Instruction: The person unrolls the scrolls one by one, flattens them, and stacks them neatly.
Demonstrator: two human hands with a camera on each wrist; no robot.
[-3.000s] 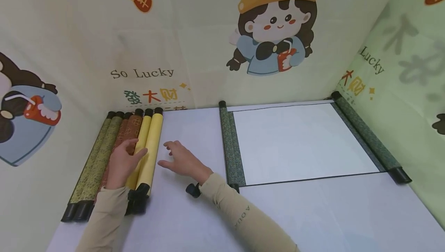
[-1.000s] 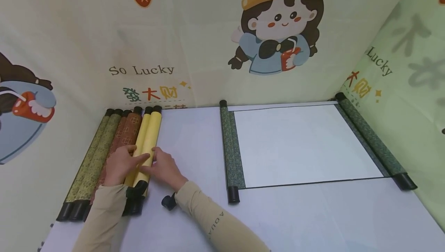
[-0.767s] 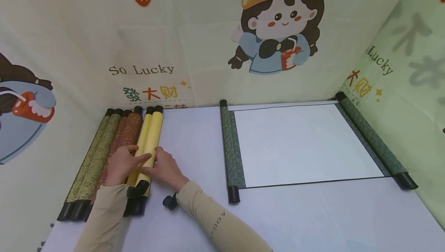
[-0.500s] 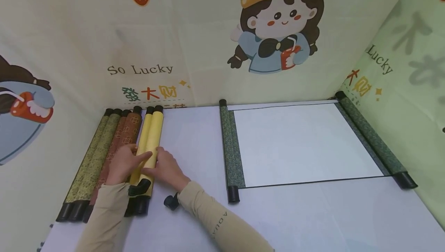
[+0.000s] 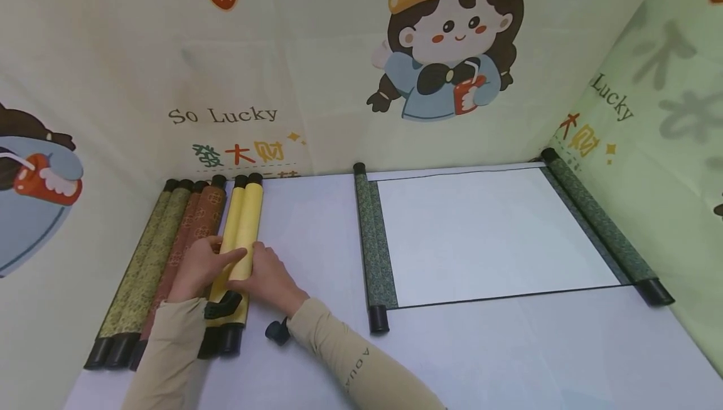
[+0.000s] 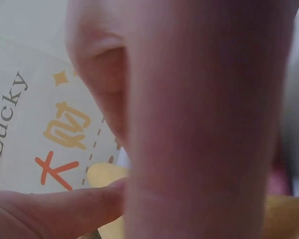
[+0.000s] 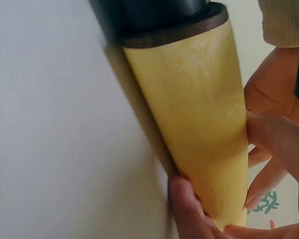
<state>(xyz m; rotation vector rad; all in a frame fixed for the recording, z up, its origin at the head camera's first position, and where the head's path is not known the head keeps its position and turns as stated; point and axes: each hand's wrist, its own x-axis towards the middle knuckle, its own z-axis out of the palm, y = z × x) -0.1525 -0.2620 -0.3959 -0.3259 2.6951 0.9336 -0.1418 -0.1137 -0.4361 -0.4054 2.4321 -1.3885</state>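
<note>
A yellow scroll (image 5: 248, 221), its two rolls side by side, lies on the white-covered table (image 5: 508, 347), in the left half, running lengthwise from the far edge toward the viewer. The left hand (image 5: 198, 265) comes over its left side, fingers bent around the left roll and thumb stretched across the top to the right roll, so the hand is partly open around the pair, gripping it. The right hand (image 5: 271, 278) holds the right roll from the other side, thumb toward the near end and fingers bent against the outer flank.

Both forearms slant in from the near side in beige sleeves (image 5: 361, 363), each with a black camera at the wrist. The left wrist view is mostly filled by a blurred finger, yet shows the left thumb (image 6: 79, 206) reaching to the yellow covering. The right wrist view shows what the head view has small: a dark ring (image 7: 179, 35) between black end and yellow covering, and a fingertip (image 7: 182, 191) pressed to the roll's side.

Left of the yellow scroll, toward the table's left edge, lie a brown scroll (image 5: 206, 209) and an olive scroll (image 5: 147, 265). Toward the far right corner a grey-green scroll (image 5: 381, 259) lies unrolled, its white sheet (image 5: 491, 234) flat. A printed backdrop (image 5: 327, 52) rises behind the far edge.
</note>
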